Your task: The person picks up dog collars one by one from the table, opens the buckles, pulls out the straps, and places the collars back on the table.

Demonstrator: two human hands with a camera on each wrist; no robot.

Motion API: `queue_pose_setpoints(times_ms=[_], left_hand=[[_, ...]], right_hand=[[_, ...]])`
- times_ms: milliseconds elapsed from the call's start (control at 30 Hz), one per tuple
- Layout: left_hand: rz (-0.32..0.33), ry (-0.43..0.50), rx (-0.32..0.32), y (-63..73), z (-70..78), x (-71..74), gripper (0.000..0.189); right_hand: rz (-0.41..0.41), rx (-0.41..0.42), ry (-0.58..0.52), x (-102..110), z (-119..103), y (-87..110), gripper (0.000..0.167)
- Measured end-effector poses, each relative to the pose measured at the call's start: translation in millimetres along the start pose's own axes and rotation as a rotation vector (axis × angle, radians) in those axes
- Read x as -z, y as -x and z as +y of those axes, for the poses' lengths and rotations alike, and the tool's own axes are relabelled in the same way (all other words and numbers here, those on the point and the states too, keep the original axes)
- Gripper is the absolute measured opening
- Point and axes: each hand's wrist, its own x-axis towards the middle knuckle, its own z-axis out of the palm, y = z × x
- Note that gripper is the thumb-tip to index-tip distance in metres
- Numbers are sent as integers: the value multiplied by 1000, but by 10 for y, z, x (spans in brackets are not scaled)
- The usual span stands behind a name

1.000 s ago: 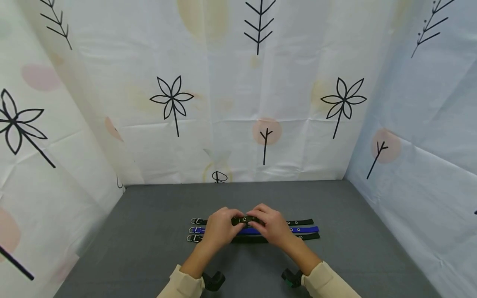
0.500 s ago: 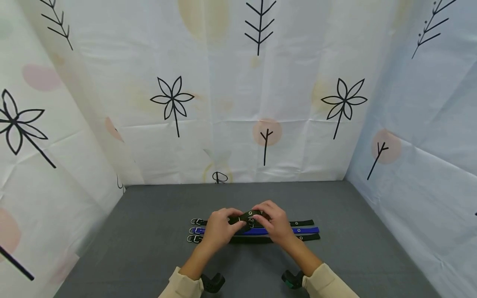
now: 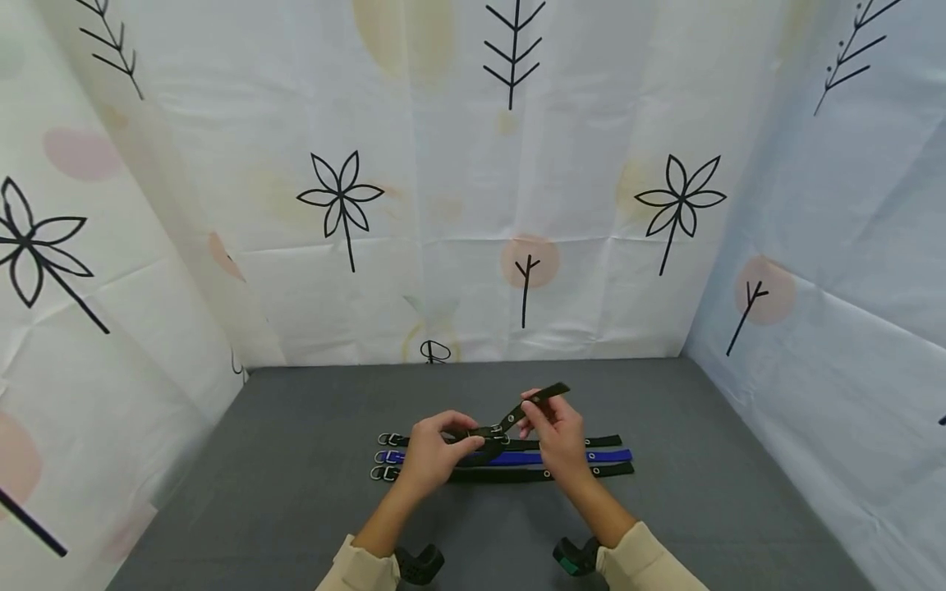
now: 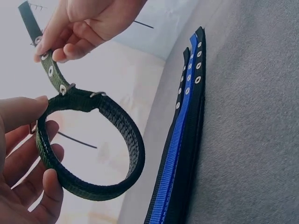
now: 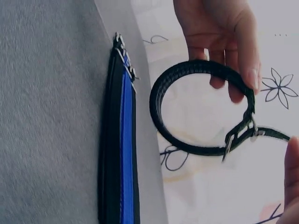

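A dark green collar [image 4: 136, 144], bent round into a loop with its strap drawn through a metal buckle [image 5: 253, 124], is held up over the table. My left hand [image 3: 434, 450] grips the loop on its side near the buckle, thumb and fingers around the band. With thumb and fingertips my right hand [image 3: 559, 439] pinches the strap's free end [image 3: 553, 391], which has metal eyelets and sticks up past the fingers. Under the hands lie three more collars, stretched flat side by side: a black collar [image 3: 608, 441] at the back, a blue collar [image 3: 604, 455], and a black collar [image 3: 615, 470] in front.
The collars lie on a grey table [image 3: 310, 509], buckles to the left and eyelet ends to the right. A patterned fabric wall [image 3: 458, 164] encloses the table at the back and both sides. Black devices [image 3: 421, 565] sit at both wrists.
My right hand has moved up and right, pulling the strap's end out from the buckle, so a longer tail shows. My left hand stays nearly in place on the collar.
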Motion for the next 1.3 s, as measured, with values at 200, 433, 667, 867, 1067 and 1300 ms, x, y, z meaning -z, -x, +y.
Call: queue_pose_setpoints(times_ms=[200,433,667,867,1067,1300], left_hand=[[-5,23,3,31,36,-46,14],[24,10,-33,34,90,-87,16],[-68,-115,-25,-4,167,-122,7],[-17,-217,6,-51,251,-197,5],[-103,-62,78,-107,230,-205,7],[-299,181,196,-151,122,-162,9]], right_hand=[[65,-57,51,-81,-57,16,11],[82,-45,169,-194,-302,51,8],[138,-25,239,-248,-327,60,12],[116,-54,189,-287,-326,82,12],[132,-128,163,-294,-340,63,12],[108,-260,75,-237,-229,83,10]])
